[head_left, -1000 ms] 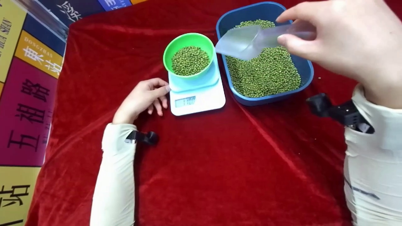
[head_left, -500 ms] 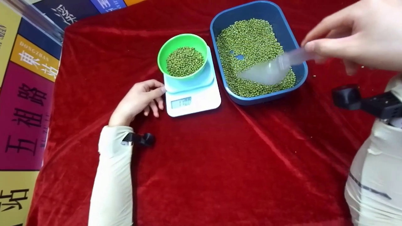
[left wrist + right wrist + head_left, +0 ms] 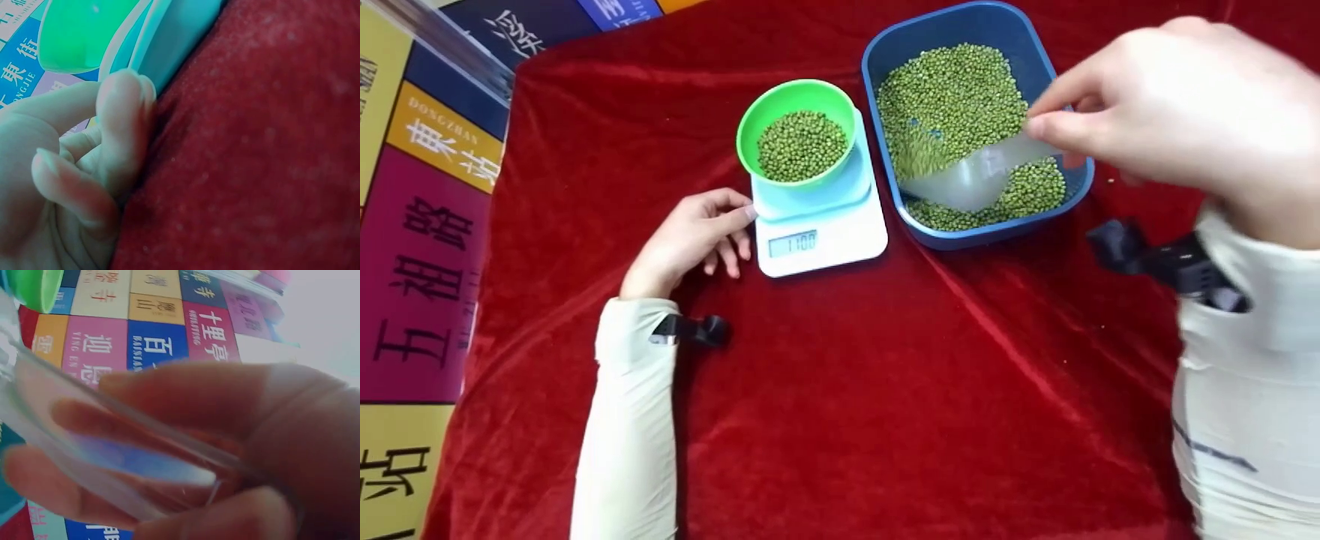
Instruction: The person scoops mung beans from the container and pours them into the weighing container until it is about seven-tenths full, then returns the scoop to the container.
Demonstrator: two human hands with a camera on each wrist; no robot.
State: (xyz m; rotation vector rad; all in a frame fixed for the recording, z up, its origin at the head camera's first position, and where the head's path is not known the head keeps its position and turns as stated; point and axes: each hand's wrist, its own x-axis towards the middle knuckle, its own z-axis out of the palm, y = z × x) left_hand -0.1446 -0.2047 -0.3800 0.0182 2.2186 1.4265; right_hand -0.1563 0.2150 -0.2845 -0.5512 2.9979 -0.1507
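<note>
In the head view a green bowl point(image 3: 810, 96) with mung beans point(image 3: 801, 147) inside sits on a white kitchen scale point(image 3: 844, 244), whose display seems to read 110.0. My left hand point(image 3: 682, 240) lies at the scale's left side, thumb and index fingertips touching its edge, the other fingers loosely bent. With my right hand point(image 3: 1162, 112) I hold the handle of a translucent scoop point(image 3: 971, 181) between thumb and fingers. The scoop's blade is down among the mung beans point(image 3: 960, 82) in a blue tub point(image 3: 1031, 60), its tip partly buried. In the right wrist view the clear handle point(image 3: 140, 455) lies within the fingers.
Red velvet cloth point(image 3: 885, 390) covers the table, with folds and a few stray beans on the right. Coloured panels with Chinese characters point(image 3: 427, 277) stand along the left and back. The tub stands just right of the scale, a narrow gap between them.
My right hand has brought the scoop from above the tub's left rim down into the beans, then pushed it leftward; beans blur at its tip. My left hand stays at the scale.
</note>
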